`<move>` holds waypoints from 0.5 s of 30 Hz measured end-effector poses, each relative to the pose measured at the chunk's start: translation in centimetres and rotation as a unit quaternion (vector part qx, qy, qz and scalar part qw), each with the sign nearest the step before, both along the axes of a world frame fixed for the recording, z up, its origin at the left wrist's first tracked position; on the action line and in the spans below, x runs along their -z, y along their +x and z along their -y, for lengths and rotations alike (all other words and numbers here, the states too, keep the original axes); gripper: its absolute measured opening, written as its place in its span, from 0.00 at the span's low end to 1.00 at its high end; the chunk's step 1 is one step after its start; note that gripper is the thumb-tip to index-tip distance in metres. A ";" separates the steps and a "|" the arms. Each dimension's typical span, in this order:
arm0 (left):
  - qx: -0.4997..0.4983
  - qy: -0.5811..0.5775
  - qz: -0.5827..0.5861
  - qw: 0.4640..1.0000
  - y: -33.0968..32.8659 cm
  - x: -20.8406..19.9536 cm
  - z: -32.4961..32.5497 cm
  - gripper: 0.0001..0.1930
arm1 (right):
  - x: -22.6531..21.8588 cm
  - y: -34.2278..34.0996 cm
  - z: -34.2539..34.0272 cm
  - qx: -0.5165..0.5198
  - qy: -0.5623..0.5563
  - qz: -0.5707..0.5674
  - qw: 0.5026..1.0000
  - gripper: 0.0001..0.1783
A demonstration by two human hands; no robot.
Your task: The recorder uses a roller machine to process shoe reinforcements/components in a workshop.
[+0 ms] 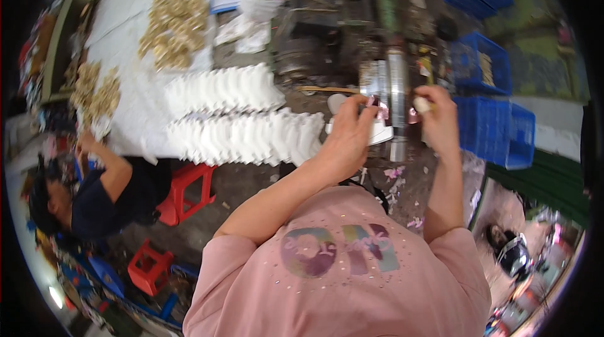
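Observation:
Both of my hands are at a machine with a shiny metal cylinder (396, 95) standing between them. On its left side, my left hand (347, 134) is closed, fingertips pressed together against something small beside the metal; what they hold is hidden. A flat white piece (381, 132) shows just below those fingers. To the right of the cylinder, my right hand (441, 118) pinches a small cream-coloured piece (421, 105) between thumb and fingers. Some pink shiny film (413, 115) lies next to that piece, close to the metal.
Two long rows of stacked white pieces (245, 139) lie to the left. Beyond them are heaps of yellowish items (173, 28) on a white sheet. Blue crates (494, 132) stand at right. Another person (100, 195) works at far left beside red stools (189, 192). Pink scraps (394, 173) litter the front.

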State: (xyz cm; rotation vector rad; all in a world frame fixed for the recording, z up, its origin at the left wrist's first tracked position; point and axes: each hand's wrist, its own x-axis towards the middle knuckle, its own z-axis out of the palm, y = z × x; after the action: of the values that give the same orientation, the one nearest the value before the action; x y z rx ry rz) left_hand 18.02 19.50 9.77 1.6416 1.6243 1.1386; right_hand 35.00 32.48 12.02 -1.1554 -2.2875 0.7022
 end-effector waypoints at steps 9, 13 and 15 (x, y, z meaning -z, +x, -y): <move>-0.215 0.039 -0.039 0.975 -16.1 4.0 10.0 0.18 | 0.1 0.5 0.4 0.109 -0.170 -0.069 0.977 0.10; -0.281 -0.178 -0.339 0.880 -23.4 7.5 19.2 0.22 | 0.1 -0.3 0.5 0.105 -0.161 -0.085 0.978 0.11; -0.214 -0.255 -0.345 0.878 -23.9 9.5 22.4 0.22 | 0.0 -0.8 0.7 0.101 -0.158 -0.091 0.978 0.11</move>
State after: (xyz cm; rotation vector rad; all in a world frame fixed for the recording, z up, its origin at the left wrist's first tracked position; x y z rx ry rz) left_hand -5.83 -2.87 0.30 1.4260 2.5612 0.1982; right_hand 34.22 31.75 12.00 -1.3798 -1.9205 1.0694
